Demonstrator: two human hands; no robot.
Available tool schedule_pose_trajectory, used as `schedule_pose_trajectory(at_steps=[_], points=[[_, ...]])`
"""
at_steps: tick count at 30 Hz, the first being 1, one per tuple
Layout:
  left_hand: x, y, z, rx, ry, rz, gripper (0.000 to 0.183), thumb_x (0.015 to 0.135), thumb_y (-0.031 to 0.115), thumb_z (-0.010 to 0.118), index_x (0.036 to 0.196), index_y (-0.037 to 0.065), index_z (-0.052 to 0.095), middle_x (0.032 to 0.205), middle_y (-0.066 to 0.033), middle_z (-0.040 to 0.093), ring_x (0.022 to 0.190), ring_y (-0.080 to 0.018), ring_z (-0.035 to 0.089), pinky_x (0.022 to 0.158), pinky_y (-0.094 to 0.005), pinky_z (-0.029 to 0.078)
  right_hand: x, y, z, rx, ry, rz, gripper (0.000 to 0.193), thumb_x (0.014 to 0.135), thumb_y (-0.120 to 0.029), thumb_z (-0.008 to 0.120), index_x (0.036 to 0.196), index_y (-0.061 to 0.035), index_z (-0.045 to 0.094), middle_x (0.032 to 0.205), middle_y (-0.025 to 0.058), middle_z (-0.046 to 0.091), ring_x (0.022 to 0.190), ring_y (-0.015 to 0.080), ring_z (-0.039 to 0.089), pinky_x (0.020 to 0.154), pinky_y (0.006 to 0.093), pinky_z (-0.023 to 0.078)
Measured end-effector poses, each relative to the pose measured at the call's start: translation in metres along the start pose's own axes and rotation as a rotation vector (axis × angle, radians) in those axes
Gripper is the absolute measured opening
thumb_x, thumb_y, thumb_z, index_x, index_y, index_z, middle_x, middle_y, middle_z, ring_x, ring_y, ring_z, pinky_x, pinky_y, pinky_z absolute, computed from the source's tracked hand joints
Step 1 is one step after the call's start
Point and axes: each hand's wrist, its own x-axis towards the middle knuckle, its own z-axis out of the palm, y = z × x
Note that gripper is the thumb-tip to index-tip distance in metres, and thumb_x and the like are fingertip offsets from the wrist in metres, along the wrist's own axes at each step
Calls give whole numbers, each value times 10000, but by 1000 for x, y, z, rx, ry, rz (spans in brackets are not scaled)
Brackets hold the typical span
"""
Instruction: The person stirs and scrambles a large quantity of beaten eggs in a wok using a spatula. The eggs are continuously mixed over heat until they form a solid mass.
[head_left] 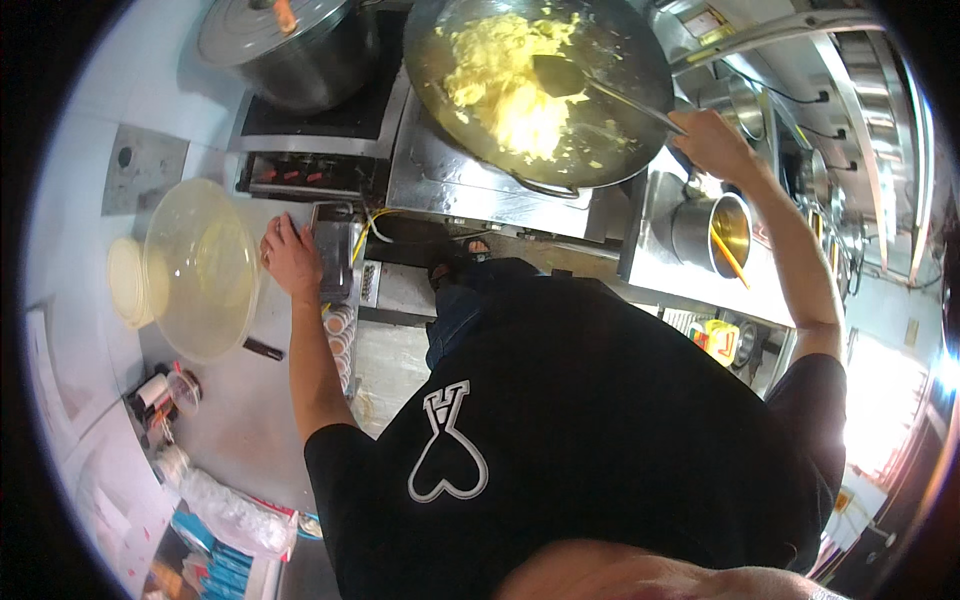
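Note:
A wide dark wok (610,150) on the stove holds a heap of yellow scrambled egg (490,70). My right hand (712,146) grips the long handle of a ladle (562,76), whose head lies in the egg. Off to the left, my left hand (291,255) rests on the edge of the steel counter (240,410), its fingers stretched out and holding nothing. Close beside it stands a large translucent plastic bowl (200,320) with traces of yellow at its bottom. A dark handle (263,348) sticks out by the bowl's near side.
A big lidded pot (310,75) stands on the burner left of the wok. To the right, a metal pot (690,235) holds an orange-handled utensil (731,258). Stacked cups (339,345) line the counter's side. Packages and a plastic bag (235,512) lie at the lower left.

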Motion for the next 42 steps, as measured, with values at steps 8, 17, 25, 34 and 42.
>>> schedule_pose_trajectory(at_steps=[8,17,25,34,42], points=[[-5,-1,4,-7,33,30,455,871,347,546,1279,154,482,1288,-50,468,1172,-308,442,953,-464,355,-28,32,-19,564,-503,-99,269,885,-219,519,683,-56,589,552,42,519,443,113,466,415,268,380],[-1,-1,-4,19,-19,30,452,881,357,524,1272,133,484,1273,-55,471,1181,-302,423,958,-453,347,121,-69,74,2222,-319,873,88,894,-93,506,864,-11,499,508,-44,353,356,30,304,312,183,195],[-3,2,0,11,29,20,434,842,321,580,1229,140,505,1263,-38,476,1147,-278,449,927,-428,376,-7,-46,54,2609,-353,692,285,938,-115,450,1163,52,395,627,-45,376,402,12,303,292,157,226],[-4,-3,-1,0,50,27,439,836,325,585,1229,144,506,1250,-45,489,1133,-289,462,934,-435,375,29,-54,64,1308,-498,834,98,806,-96,571,764,-7,577,513,51,504,343,112,409,317,245,325],[-4,-4,-3,-43,38,22,438,861,327,553,1256,147,492,1283,-51,465,1183,-307,425,954,-462,359,75,-87,53,149,-130,267,102,786,-73,545,783,17,594,776,194,634,727,332,649,584,416,512]])
